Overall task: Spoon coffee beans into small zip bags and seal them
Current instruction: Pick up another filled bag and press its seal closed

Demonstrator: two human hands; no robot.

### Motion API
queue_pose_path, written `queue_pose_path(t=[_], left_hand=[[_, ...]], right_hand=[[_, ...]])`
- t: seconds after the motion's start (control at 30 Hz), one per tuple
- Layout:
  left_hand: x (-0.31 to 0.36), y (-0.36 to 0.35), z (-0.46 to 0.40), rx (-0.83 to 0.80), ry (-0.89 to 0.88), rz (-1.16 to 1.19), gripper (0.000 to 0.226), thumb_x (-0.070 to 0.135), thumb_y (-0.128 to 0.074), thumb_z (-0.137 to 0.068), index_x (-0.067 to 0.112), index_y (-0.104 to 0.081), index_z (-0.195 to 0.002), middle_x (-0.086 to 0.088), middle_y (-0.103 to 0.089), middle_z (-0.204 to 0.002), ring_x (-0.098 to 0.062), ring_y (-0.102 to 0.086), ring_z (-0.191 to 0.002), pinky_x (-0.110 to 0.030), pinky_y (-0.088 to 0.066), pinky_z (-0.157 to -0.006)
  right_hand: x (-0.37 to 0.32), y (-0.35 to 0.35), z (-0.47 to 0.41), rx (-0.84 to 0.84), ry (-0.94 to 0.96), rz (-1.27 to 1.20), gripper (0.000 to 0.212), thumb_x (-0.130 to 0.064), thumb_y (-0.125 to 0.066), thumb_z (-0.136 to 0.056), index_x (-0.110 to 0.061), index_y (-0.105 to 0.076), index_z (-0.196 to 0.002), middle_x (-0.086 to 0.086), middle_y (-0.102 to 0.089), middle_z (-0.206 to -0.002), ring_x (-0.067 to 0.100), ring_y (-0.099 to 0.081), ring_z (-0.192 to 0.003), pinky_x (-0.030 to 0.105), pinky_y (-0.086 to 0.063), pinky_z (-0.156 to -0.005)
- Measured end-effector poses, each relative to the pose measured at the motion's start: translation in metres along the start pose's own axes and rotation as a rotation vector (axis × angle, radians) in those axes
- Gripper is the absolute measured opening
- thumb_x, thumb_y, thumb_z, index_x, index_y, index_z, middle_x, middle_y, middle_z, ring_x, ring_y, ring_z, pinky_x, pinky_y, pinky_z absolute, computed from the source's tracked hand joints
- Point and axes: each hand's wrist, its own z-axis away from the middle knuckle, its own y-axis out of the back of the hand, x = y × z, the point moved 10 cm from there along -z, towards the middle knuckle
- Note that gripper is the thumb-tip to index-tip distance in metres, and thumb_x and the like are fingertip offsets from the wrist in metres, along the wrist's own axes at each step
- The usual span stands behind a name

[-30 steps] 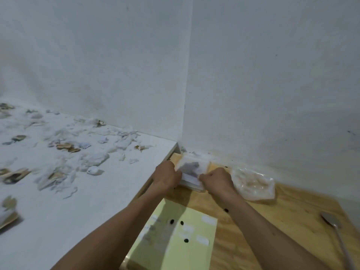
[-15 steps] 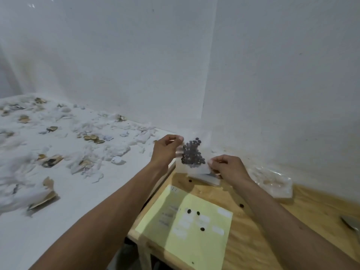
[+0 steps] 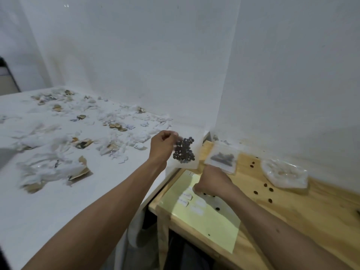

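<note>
We see white walls filling the top of the frame, and a white table (image 3: 48, 201) spreading across the left, strewn with torn white and brown scraps (image 3: 58, 168). At lower right sits a wooden table (image 3: 302, 217), with a pale yellow sheet (image 3: 206, 227) lying on its near left corner. Our left hand (image 3: 162, 146) is up in the middle of the frame, fingers pinched on the upper left edge of a small clear zip bag (image 3: 185, 151) that hangs in the air above the gap between the two tables, coffee beans clustered dark inside it. Our right hand (image 3: 211, 183) is lower, just over the top edge of the yellow sheet, curled into a loose fist; we cannot tell whether those fingers hold anything. Just behind that hand, a filled bag (image 3: 222, 157) lies flat on the wood. Farther right, near the wall, rests a crumpled clear plastic pack (image 3: 285, 175). Between these, loose beans (image 3: 269, 190) dot the wood, and a few more sit on the yellow sheet beside small white labels (image 3: 187, 195).
</note>
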Motion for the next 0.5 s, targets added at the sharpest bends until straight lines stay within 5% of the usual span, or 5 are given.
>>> queue_pose_path(t=[0.37,0.5], left_hand=[[0.0,-0.005,0.01,-0.065,-0.009,-0.017,0.014,0.016,-0.067,-0.095,0.017,-0.072,-0.082,-0.009,-0.079,-0.094,-0.031,-0.071,-0.107,-0.051,-0.054,-0.1],[-0.007,-0.003,0.009,-0.059,0.034,-0.024,0.015,0.022,-0.065,-0.094,0.019,-0.07,-0.08,-0.009,-0.074,-0.117,-0.026,-0.068,-0.111,-0.048,-0.054,-0.101]], right_hand=[[-0.002,-0.005,0.004,-0.05,0.006,-0.212,0.035,-0.019,-0.066,-0.089,-0.025,-0.045,-0.062,-0.007,-0.058,-0.053,0.003,-0.048,-0.033,0.017,-0.037,-0.042],[0.002,0.001,0.005,-0.035,0.032,-0.412,0.034,-0.017,-0.067,-0.088,-0.01,-0.056,-0.056,0.001,-0.064,-0.053,0.016,-0.056,-0.049,0.03,-0.049,-0.057]])
